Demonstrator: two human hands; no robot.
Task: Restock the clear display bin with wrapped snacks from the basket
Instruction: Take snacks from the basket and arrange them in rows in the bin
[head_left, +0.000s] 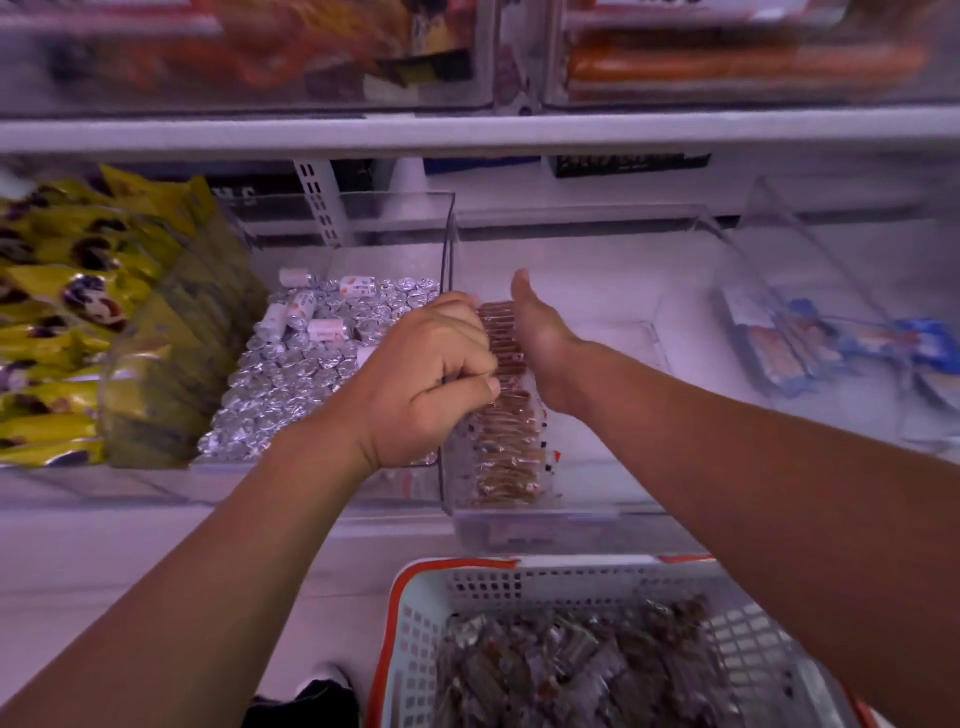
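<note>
While both hands (436, 374) press them, glossy brown wrapped snacks (506, 441) line the clear bin (535, 519).

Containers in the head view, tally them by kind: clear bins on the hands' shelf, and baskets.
Clear bins on that shelf: 4, yellow-packet bin, foil-candy bin, brown-snack bin, blue-packet bin
Baskets: 1, snack basket
Total: 5

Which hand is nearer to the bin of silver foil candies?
The left hand. It sits at the dividing wall along the right edge of the foil candy bin, gripping that wall. The right hand is farther right, inside the neighbouring bin beside the row of brown snacks.
</note>
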